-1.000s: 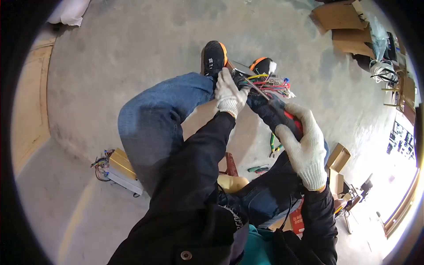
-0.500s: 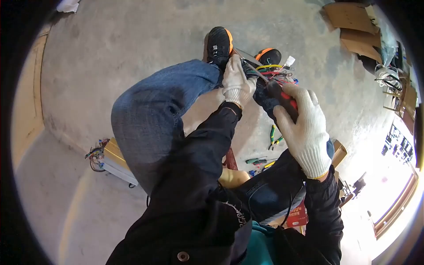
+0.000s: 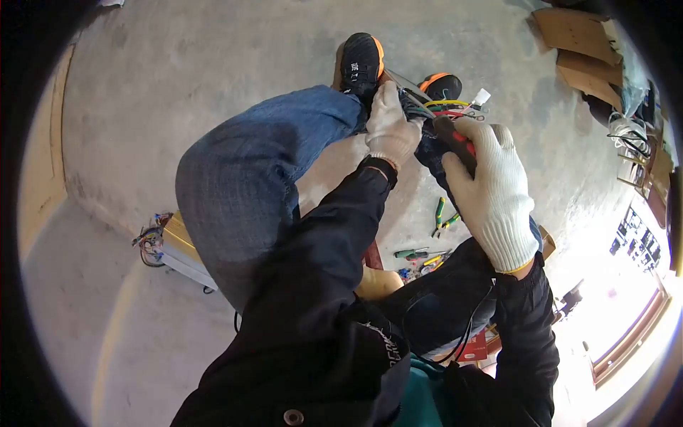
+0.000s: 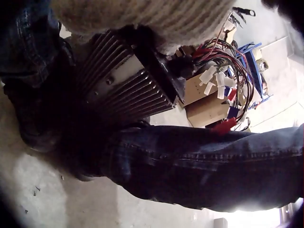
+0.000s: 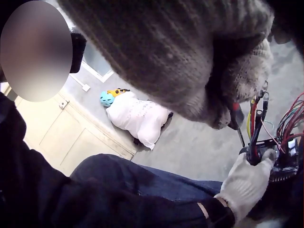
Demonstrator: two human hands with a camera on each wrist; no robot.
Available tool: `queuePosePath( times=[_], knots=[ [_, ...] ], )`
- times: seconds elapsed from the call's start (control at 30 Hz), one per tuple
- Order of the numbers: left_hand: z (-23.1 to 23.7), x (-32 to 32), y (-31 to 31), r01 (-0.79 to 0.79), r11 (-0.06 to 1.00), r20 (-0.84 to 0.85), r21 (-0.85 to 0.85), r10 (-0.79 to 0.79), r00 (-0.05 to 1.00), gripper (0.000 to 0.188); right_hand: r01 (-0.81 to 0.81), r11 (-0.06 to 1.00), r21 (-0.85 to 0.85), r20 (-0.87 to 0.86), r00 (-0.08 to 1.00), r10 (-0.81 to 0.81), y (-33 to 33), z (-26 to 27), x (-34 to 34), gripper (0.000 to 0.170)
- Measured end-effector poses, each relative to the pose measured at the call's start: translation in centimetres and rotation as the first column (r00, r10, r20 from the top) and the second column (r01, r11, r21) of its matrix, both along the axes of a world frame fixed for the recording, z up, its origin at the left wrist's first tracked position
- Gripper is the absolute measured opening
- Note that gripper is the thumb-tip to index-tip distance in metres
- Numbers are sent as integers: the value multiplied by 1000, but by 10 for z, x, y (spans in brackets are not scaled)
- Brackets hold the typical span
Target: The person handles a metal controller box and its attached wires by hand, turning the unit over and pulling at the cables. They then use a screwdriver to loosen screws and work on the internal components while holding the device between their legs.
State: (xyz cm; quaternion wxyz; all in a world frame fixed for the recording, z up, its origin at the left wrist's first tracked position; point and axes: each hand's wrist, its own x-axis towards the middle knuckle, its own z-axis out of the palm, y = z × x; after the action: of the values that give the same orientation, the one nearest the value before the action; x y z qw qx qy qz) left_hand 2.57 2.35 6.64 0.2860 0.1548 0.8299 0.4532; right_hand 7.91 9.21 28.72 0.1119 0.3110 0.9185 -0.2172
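Both hands wear white knitted gloves. My left hand (image 3: 391,128) grips the edge of a black finned metal box (image 4: 123,85), its thumb on the upper side in the right wrist view. Wires in several colours (image 4: 228,57), with white, blue and red connectors, come out of the box. My right hand (image 3: 494,192) grips a screwdriver (image 3: 455,139) by its black and red handle. In the right wrist view the screwdriver's shaft (image 5: 241,138) points down toward the box beside thick cables. Its tip is hidden.
Green-handled pliers (image 3: 440,217) and a green-handled screwdriver (image 3: 410,253) lie on the floor between the legs. A silver and gold box with wires (image 3: 181,245) lies left of the knee. Cardboard boxes (image 3: 576,35) stand at the far right, a white bundle (image 5: 140,116) by the wall.
The right hand has moved forward, closer to the left hand, with the screwdriver. Its shaft, plain to see before, is now mostly hidden in the head view. The left hand keeps its grip.
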Motion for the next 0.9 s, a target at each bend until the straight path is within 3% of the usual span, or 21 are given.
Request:
queuePosePath(
  times=[0.1,0.3,0.63,0.9],
  knots=[
    [3,1,2,-69,996,-78,54,73,994,61,-12,1000,22,23,1000,12,1,-4,-2,39],
    [7,2,5,-91,996,-52,-20,90,995,63,-29,999,20,50,998,28,2,-8,-6,41],
    [-2,4,5,-93,995,-76,41,96,992,66,-58,998,24,61,997,56,3,-9,-12,41],
    [1,5,7,-89,996,-38,-25,88,995,70,-88,996,27,96,992,85,0,-11,-18,38]
  ],
)
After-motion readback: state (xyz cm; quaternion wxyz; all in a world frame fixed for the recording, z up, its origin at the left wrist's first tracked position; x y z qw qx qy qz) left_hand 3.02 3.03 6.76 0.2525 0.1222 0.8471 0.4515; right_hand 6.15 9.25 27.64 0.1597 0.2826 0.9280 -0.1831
